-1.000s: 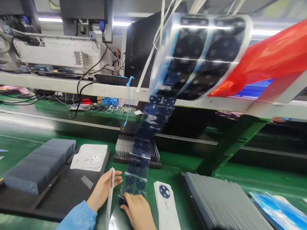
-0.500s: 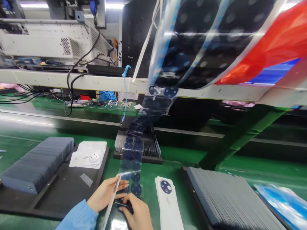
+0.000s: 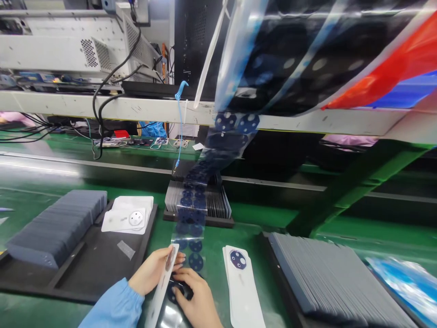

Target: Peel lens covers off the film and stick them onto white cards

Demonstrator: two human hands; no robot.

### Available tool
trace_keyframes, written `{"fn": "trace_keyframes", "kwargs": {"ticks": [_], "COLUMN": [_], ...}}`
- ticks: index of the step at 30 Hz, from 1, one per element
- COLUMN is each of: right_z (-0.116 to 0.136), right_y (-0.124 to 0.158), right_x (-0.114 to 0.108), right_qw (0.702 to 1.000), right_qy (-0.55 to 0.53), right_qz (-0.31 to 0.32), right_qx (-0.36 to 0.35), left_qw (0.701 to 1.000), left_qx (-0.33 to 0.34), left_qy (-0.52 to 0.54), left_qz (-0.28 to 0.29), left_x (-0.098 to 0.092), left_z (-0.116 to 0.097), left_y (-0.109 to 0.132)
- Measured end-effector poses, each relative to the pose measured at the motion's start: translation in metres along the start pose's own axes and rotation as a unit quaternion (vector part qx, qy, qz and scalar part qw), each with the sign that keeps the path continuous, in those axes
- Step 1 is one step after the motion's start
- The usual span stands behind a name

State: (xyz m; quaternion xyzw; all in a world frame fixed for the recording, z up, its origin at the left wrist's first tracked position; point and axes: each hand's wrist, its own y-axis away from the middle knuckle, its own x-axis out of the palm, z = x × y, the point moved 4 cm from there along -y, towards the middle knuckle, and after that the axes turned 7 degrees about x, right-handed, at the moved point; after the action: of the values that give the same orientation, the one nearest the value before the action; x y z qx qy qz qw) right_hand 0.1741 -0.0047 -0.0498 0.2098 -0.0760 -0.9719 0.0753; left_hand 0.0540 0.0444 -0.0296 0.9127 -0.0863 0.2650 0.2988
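A clear film strip (image 3: 195, 214) carrying dark blue round camera-lens stickers hangs from above down to the green bench. My left hand (image 3: 153, 271), in a light blue sleeve, is closed on a white phone back cover (image 3: 161, 289) held on edge beside the strip's lower end. My right hand (image 3: 196, 298) rests on the strip's bottom, fingertips pinched at a dark round sticker (image 3: 177, 290). To the right, a white back cover with a blue lens ring (image 3: 241, 284) lies flat on a small stack.
A black tray (image 3: 92, 264) at left holds a row of grey sheets (image 3: 56, 232) and white covers (image 3: 128, 218). Another black tray with upright sheets (image 3: 198, 207) sits behind the strip. A fanned grey stack (image 3: 327, 278) lies at right. A shelf rail (image 3: 102, 109) runs above.
The view has tilted slightly downward. My left hand has turned the white cover so more of its face shows, and my right hand has shifted a little along the strip's bottom.
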Motion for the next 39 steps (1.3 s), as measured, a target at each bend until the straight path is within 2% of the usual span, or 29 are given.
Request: {"fn": "trace_keyframes", "kwargs": {"ticks": [3,6,9,12,15,17,19,21,22,24,25,26,28,32,35,39], "right_z": [-0.001,-0.009,-0.014,-0.011,-0.004,0.002,0.006,0.007,0.006,0.007,0.009,0.009,0.006,-0.011,-0.018,-0.020], "right_y": [-0.001,-0.002,-0.001,0.005,0.012,0.015,0.015,0.011,0.010,0.011,0.012,0.012,0.008,-0.004,-0.008,-0.009], "right_x": [0.000,0.000,0.002,0.003,0.005,0.005,0.002,-0.001,-0.002,-0.006,-0.009,-0.012,-0.020,-0.031,-0.033,-0.032], "right_qw": [1.000,0.999,0.980,0.941,0.915,0.911,0.938,0.981,0.988,0.962,0.939,0.918,0.888,0.866,0.878,0.908], "right_qy": [-0.016,0.041,0.142,0.201,0.197,0.166,0.103,0.006,-0.051,-0.177,-0.241,-0.301,-0.398,-0.480,-0.457,-0.392], "right_qz": [-0.003,-0.029,-0.079,-0.123,-0.146,-0.151,-0.111,0.008,0.080,0.206,0.243,0.254,0.215,0.042,-0.040,-0.093], "right_qx": [0.003,-0.011,-0.113,-0.242,-0.321,-0.346,-0.310,-0.195,-0.126,-0.013,0.022,0.046,0.084,0.134,0.138,0.117], "left_qw": [1.000,1.000,1.000,1.000,1.000,1.000,0.999,1.000,1.000,1.000,1.000,1.000,1.000,0.993,0.988,0.993], "left_qx": [-0.002,-0.003,-0.010,-0.013,-0.017,-0.017,-0.017,-0.017,-0.017,-0.016,-0.015,-0.012,0.007,0.099,0.125,0.105], "left_qy": [-0.004,-0.005,0.001,0.011,0.016,0.019,0.023,0.025,0.025,0.021,0.017,0.013,-0.002,-0.046,-0.072,-0.052], "left_qz": [0.007,0.014,0.010,-0.006,-0.015,-0.015,-0.014,-0.006,-0.003,-0.001,-0.003,-0.006,-0.012,-0.047,-0.060,-0.009], "left_x": [-0.003,-0.004,-0.004,-0.002,-0.002,-0.004,-0.007,-0.009,-0.010,-0.012,-0.013,-0.013,-0.014,-0.015,-0.007,0.014], "left_z": [0.003,0.004,0.003,0.000,-0.001,0.000,0.001,0.001,0.001,0.000,0.000,0.000,0.001,0.008,0.019,0.029], "left_y": [-0.003,-0.005,-0.004,-0.001,-0.001,-0.003,-0.005,-0.006,-0.007,-0.008,-0.008,-0.008,-0.009,-0.010,-0.006,0.004]}}
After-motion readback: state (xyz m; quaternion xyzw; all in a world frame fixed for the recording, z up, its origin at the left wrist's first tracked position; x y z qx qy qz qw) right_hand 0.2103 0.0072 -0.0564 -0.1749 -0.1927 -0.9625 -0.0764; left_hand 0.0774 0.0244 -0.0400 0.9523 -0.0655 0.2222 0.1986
